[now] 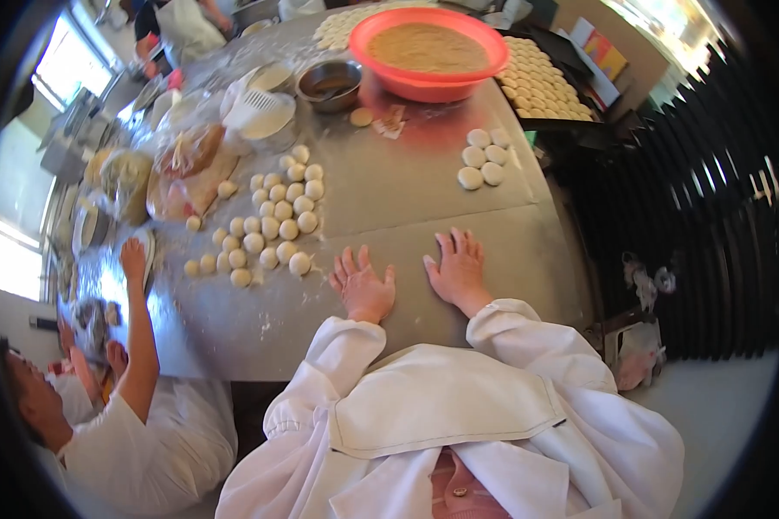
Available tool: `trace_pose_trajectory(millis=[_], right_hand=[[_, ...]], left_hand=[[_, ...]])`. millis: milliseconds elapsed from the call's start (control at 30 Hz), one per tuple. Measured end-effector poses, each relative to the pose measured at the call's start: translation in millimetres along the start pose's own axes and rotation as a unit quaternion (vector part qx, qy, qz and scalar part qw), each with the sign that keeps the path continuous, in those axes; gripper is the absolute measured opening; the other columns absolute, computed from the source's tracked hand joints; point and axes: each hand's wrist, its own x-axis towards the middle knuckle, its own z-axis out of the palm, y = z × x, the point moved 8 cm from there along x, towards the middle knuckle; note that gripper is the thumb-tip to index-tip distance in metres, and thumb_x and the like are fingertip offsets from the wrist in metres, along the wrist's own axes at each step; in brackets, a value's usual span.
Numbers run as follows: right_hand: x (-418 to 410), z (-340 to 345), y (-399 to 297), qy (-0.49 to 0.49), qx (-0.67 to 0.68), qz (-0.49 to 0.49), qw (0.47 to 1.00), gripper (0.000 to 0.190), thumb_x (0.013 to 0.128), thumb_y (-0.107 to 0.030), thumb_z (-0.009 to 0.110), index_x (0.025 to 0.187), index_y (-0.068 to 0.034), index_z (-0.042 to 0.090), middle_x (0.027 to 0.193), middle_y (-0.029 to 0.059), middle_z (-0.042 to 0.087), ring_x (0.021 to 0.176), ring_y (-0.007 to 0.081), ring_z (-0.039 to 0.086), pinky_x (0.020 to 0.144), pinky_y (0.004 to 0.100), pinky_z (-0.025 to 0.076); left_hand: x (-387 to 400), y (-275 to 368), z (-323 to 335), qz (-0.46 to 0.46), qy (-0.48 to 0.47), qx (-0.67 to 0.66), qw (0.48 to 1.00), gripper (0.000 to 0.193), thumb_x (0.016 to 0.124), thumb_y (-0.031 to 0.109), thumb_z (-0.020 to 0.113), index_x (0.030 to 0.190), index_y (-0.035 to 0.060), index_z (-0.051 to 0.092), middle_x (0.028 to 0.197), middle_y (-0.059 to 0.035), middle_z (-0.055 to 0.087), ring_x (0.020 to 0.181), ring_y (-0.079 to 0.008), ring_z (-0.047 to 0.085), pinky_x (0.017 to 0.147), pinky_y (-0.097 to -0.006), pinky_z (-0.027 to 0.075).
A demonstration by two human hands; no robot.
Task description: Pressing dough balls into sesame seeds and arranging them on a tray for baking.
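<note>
My left hand (365, 289) is over the metal tabletop (389, 224), fingers spread and nothing in it. Just to its left lies a group of round dough balls (270, 227), the nearest a short way from my fingertips. My right hand (457, 271) is palm-down over the same tabletop, fingers a little apart, also holding nothing. Whether either palm presses on the metal cannot be told. Beyond my right hand, several flattened white dough rounds (473, 156) sit in a small cluster near the table's right edge.
A red plastic basin (428, 91) of brown filling stands at the far side, beside a steel bowl (329, 86). A black tray of dough pieces (545, 81) is at the far right, above stacked black trays (681, 214). At left, a co-worker's hand (133, 259) touches a pale dish.
</note>
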Motion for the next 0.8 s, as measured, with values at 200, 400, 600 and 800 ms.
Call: trace_pose_trajectory(millis=[200,400,600,800], right_hand=[[-24,12,24,-0.142,0.076,-0.094,0.982,0.052,0.095,-0.033,0.051,0.140,-0.008,0.045,0.151,0.0203,0.034,0.141,0.0393,0.027,0.114,0.0554,0.021],[-47,-20,20,-0.245,0.157,-0.119,0.949,0.037,0.085,-0.007,0.064,0.120,-0.007,0.054,0.118,0.0154,0.057,0.113,0.0331,0.054,0.095,0.0392,0.045],[-51,-63,6,-0.029,0.111,-0.232,0.966,0.035,0.080,-0.011,0.072,0.111,-0.007,0.056,0.102,0.0111,0.061,0.098,0.0308,0.060,0.083,0.0385,0.050],[-21,-40,42,0.010,0.250,0.001,0.968,0.033,0.088,-0.026,0.066,0.113,-0.008,0.056,0.113,0.0105,0.060,0.103,0.0321,0.057,0.087,0.0405,0.047]], left_hand=[[-23,-6,14,0.101,-0.110,-0.113,0.982,0.058,0.093,0.036,0.054,0.141,0.0068,0.044,0.151,-0.0196,0.035,0.144,-0.0371,0.024,0.115,-0.0521,0.021],[-50,-12,-6,0.166,-0.161,-0.147,0.962,0.038,0.082,0.005,0.062,0.120,0.0027,0.057,0.120,-0.0205,0.058,0.116,-0.0415,0.052,0.098,-0.0426,0.044],[-60,19,-63,0.312,0.047,-0.148,0.937,0.030,0.076,0.004,0.070,0.105,0.0014,0.060,0.097,-0.0161,0.062,0.090,-0.0336,0.061,0.081,-0.0413,0.051],[-11,-21,-22,0.015,0.015,-0.283,0.959,0.035,0.085,0.022,0.070,0.113,0.0045,0.061,0.106,-0.0142,0.062,0.104,-0.0323,0.058,0.092,-0.0418,0.045]])
